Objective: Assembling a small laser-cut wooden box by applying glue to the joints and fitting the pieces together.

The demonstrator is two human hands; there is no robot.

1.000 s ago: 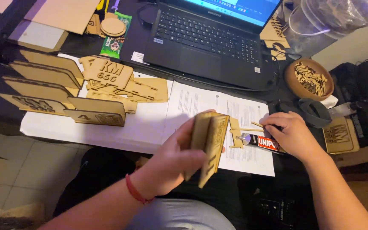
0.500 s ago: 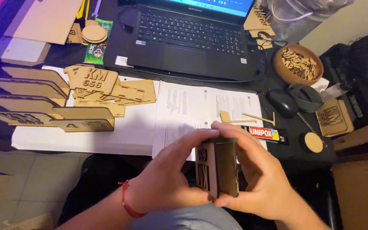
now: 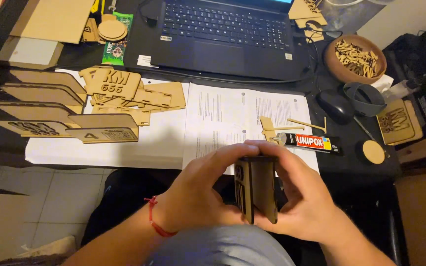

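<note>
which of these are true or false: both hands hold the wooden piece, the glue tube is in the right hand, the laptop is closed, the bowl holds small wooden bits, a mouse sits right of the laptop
1. Both hands hold the wooden piece. True: the left hand and right hand press the flat wooden assembly between them.
2. The glue tube is in the right hand. False: the glue tube lies on the printed sheets.
3. The laptop is closed. False: the laptop is open, keyboard showing.
4. The bowl holds small wooden bits. True: the brown bowl is full of them.
5. A mouse sits right of the laptop. True: the black mouse lies there.
</note>
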